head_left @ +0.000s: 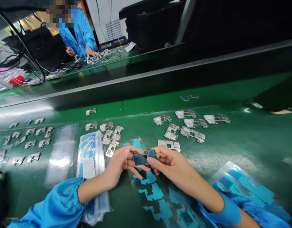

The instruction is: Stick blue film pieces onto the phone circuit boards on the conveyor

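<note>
A small dark-blue circuit board [139, 159] is held up between my two hands, just over the table. My right hand [168, 160] pinches its right side, thumb on the near face and fingers behind. On the other side, my left hand [123, 163] has the board's left end between its fingers, with the lower fingers stretched out beneath it. Under both hands lies a clear sheet of blue die-cut stickers [150, 191]. Just beyond my fingers rests a silver-shielded circuit board [169, 145].
Several more boards [193, 133] lie at the back right, others [30, 144] at the left. Left of my hands are a plastic packet of blue stickers [89, 148] and clear film [62, 152]. More blue stickers [245, 185] lie right. Across the bench works a person in blue [83, 33].
</note>
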The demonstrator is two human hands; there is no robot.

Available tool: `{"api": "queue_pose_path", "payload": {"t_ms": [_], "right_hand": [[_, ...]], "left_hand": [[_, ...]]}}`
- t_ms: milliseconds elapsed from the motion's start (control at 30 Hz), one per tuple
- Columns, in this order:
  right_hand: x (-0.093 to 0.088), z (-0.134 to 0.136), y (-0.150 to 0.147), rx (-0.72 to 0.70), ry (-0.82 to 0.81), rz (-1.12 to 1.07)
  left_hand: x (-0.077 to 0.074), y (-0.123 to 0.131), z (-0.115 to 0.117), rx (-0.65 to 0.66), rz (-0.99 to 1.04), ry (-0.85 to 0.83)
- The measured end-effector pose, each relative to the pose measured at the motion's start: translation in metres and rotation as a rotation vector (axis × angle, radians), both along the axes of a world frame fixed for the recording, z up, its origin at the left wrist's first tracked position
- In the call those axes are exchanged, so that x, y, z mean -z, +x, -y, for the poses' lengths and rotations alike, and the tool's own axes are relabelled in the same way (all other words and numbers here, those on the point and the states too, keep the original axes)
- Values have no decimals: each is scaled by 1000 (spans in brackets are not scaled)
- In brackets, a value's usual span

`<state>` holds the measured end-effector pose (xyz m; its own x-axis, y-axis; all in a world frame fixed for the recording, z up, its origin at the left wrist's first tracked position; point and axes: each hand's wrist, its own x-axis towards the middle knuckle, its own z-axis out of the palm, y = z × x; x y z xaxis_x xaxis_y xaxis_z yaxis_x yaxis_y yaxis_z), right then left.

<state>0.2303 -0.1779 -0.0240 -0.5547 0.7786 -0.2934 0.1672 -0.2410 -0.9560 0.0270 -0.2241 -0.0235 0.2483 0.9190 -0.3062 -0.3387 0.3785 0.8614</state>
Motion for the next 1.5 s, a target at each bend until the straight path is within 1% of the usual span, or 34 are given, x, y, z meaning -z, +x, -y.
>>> {"api": "queue_pose_path", "payload": {"t_ms": [233, 333, 400, 500, 567, 600, 667, 700, 767, 800, 867, 933, 967, 1000, 1033, 1067, 1100, 1133, 1167, 1200, 1267, 1300, 1333, 1367, 1400, 1433, 1500], "right_hand": [[0, -2, 2, -13, -11, 29], [2, 0, 0, 7, -18, 7], [4, 3, -2, 19, -17, -33], [6, 3, -4, 34, 26, -66], [5, -3, 0, 87, 86, -51], [3, -8, 6, 141, 125, -34], [-1, -21, 21, 306, 217, 23], [-3, -28, 30, 401, 264, 60], [-7, -41, 48, 569, 348, 136], [-8, -47, 56, 627, 381, 170], [-9, -58, 67, 690, 429, 223], [-10, -64, 74, 708, 456, 265], [-12, -64, 77, 706, 463, 289], [-14, -63, 81, 698, 470, 317], [-17, -58, 85, 681, 478, 350], [-20, -50, 90, 658, 488, 384], [-24, -39, 95, 631, 498, 416], [-27, -25, 101, 592, 518, 447], [-30, -9, 106, 541, 549, 471], [-32, 8, 110, 475, 592, 490], [-33, 38, 117, 244, 769, 501], [-32, 49, 118, 120, 855, 488], [-31, 56, 118, 14, 935, 470], [-29, 59, 115, -69, 996, 452], [-28, 57, 110, -126, 1041, 439], [-27, 53, 102, -156, 1074, 434], [-25, 37, 80, -173, 1097, 442]], "left_hand": [[1, -2, 0, 13, 62, -4], [1, -2, -1, 8, 48, 15], [1, 0, 0, -7, -40, 13], [-1, 5, 1, -39, -311, -4], [-5, 3, -2, -67, -459, 29], [-8, -1, -6, -77, -508, 57], [-17, -13, -24, -78, -602, 109], [-23, -21, -39, -72, -665, 133], [-36, -37, -77, -66, -820, 186], [-42, -44, -100, -74, -905, 212], [-47, -52, -149, -81, -1082, 240], [-44, -52, -191, -60, -1252, 238], [-41, -49, -206, -56, -1327, 240], [-38, -44, -217, -59, -1398, 251], [-36, -39, -223, -71, -1464, 275], [-36, -33, -222, -83, -1520, 310], [-36, -27, -215, -86, -1563, 355], [-38, -22, -202, -71, -1592, 407], [-40, -17, -182, -34, -1605, 461], [-42, -12, -157, 29, -1604, 514], [-42, -5, -97, 197, -1570, 596], [-40, -3, -66, 267, -1552, 623], [-35, -1, -37, 306, -1547, 641], [-28, 0, -13, 334, -1549, 672], [-20, 1, 6, 334, -1581, 727], [-11, 0, 18, 313, -1612, 750], [3, -4, 27, 281, -1620, 789]]}}
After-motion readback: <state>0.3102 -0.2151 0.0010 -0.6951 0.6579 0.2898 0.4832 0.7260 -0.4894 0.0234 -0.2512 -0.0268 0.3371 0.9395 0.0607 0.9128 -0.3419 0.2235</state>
